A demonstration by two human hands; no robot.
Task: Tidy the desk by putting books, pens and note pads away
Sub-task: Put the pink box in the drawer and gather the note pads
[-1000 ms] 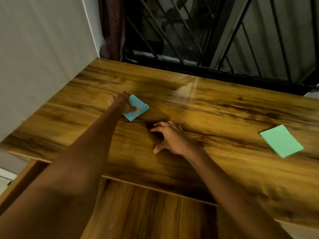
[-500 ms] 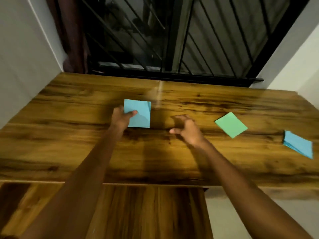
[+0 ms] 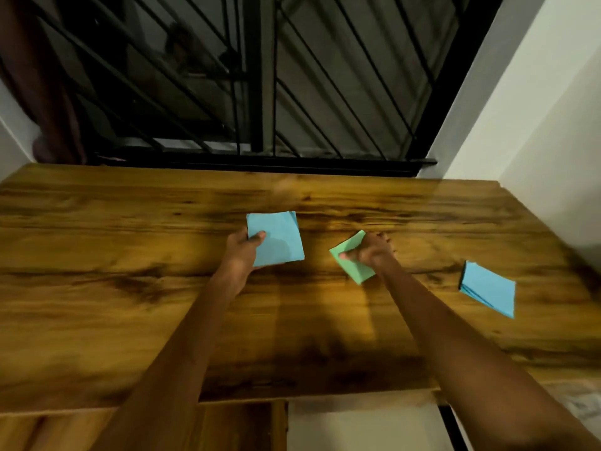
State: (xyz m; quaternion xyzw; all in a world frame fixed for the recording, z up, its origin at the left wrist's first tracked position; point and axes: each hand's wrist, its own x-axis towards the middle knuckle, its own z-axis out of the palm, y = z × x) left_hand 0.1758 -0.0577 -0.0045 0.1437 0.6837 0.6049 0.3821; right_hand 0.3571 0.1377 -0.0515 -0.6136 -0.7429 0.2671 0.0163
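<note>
My left hand (image 3: 242, 252) grips a light blue note pad (image 3: 279, 237) by its left edge, thumb on top, just above the middle of the wooden desk (image 3: 130, 288). My right hand (image 3: 370, 252) pinches a green note pad (image 3: 353, 266), thumb on its top face, fingers curled over its far edge. The green pad is tilted, with its near corner at the desk surface. A second light blue note pad (image 3: 487, 288) lies flat on the desk to the right, apart from both hands.
A wooden drawer unit (image 3: 227, 428) sits under the desk's front edge at lower left. A barred dark window (image 3: 260, 92) runs along the back of the desk. White walls (image 3: 536, 125) close in on the right and left.
My left hand has lifted the blue pad and carried it right. My right hand moved right and took hold of the green pad. The view swung right, showing the second blue pad.
</note>
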